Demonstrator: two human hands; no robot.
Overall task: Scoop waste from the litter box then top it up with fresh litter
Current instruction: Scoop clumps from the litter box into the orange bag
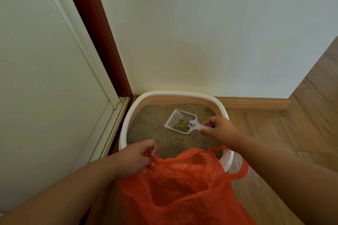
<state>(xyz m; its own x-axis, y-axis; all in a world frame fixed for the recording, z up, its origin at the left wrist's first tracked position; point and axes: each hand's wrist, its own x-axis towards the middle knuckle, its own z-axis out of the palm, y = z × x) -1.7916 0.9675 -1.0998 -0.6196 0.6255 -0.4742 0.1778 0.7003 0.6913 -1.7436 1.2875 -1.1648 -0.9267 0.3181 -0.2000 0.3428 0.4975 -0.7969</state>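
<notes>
A litter box (126,122) with a white rim and peach inner wall stands in the room's corner, filled with beige litter (151,126). My right hand (219,129) grips the handle of a white slotted scoop (175,118), held just above the litter with brown clumps (182,124) lying in it. My left hand (135,155) pinches the left edge of an orange plastic bag (182,184), which hangs with its mouth wide at the box's near edge and hides the near rim.
A white wall (201,33) rises behind the box, with a wooden skirting board (256,103) along its foot. A white door (45,78) with a dark red frame (98,33) stands at the left. Wooden floor (301,124) stretches to the right.
</notes>
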